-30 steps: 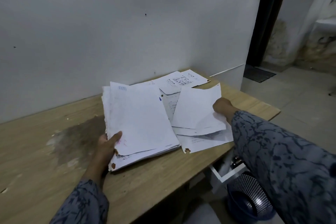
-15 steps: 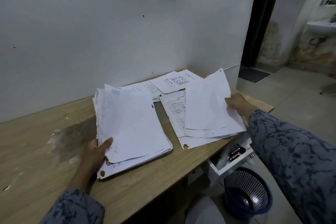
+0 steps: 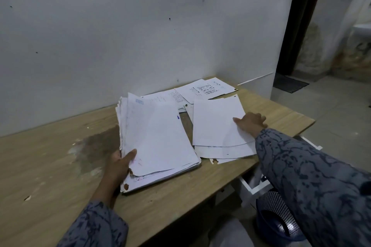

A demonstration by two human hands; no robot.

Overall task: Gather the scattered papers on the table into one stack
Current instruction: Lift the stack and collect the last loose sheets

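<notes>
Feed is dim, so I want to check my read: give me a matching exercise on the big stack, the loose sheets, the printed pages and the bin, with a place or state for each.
Things:
1. big stack
2. loose sheets
3. printed pages
4. bin

Places or states:
A. by the wall, untouched
B. on the floor below the table
C. gripped by the left hand
D. under the right hand

Pairs: 1-C, 2-D, 3-A, 4-B

Printed sheets (image 3: 204, 90) text: too small to read
Wastebasket (image 3: 278, 218): partly hidden behind right sleeve (image 3: 313, 182)
Drawer (image 3: 249, 184) contents: hidden
</notes>
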